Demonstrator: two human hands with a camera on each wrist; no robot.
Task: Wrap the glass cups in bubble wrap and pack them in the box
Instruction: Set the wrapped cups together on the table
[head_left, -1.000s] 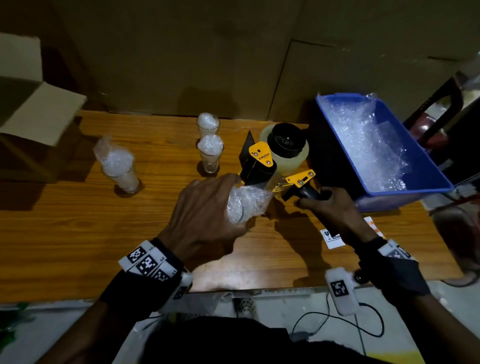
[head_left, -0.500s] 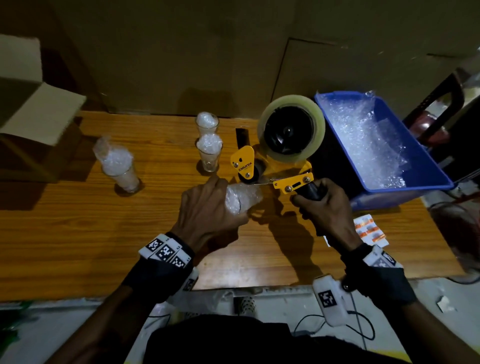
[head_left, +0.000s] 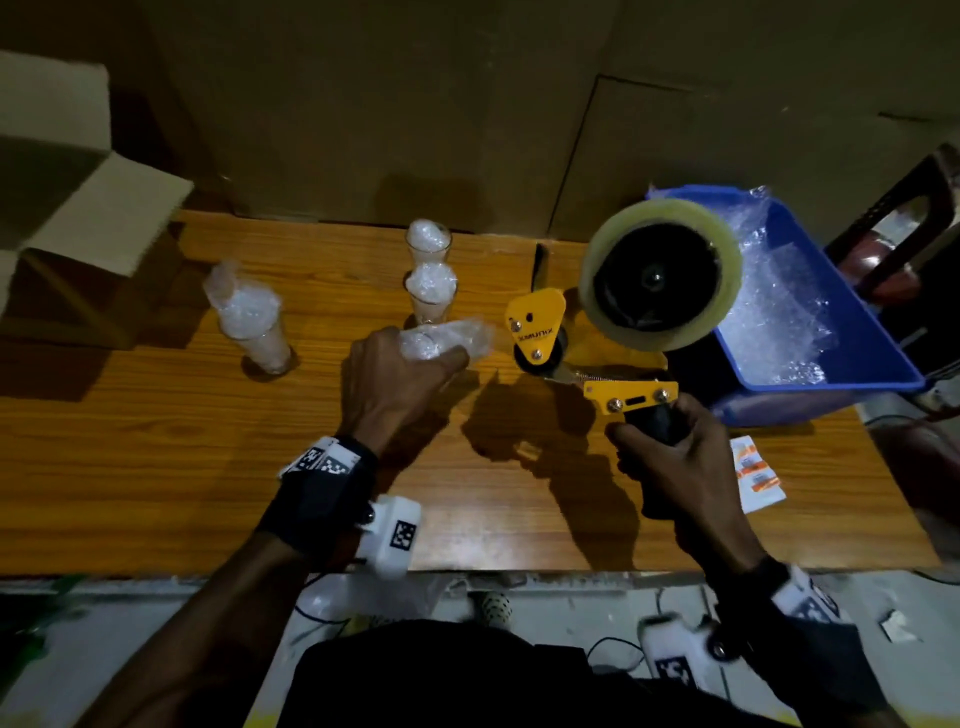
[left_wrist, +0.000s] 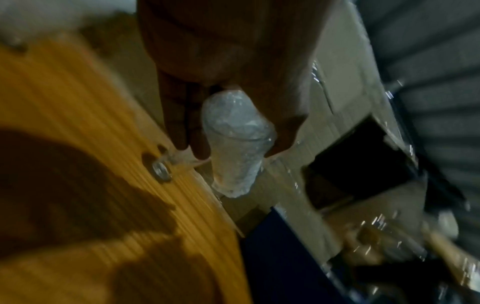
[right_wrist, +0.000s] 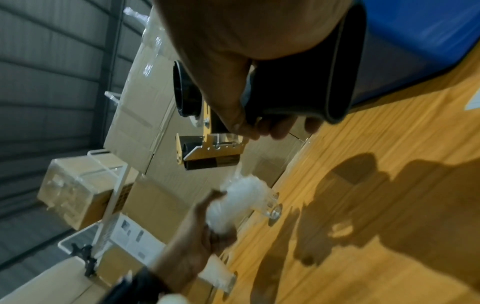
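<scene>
Wrapped cup (head_left: 441, 338) is gripped by L hand (head_left: 400, 384) above table (head_left: 156, 467) centre; tape dispenser (head_left: 623, 312) is gripped by R hand (head_left: 670, 452) at its handle, at 3 o'clock of cup; box (head_left: 78, 218) at 10 o'clock

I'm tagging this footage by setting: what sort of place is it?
Probably a warehouse packing station: flattened cardboard sheets behind a wooden table, a blue bin of bubble wrap, and a tape dispenser.

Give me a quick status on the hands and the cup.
Left hand grips wrapped cup above table. Right hand holds tape dispenser, apart from cup. Nothing between them.
</scene>
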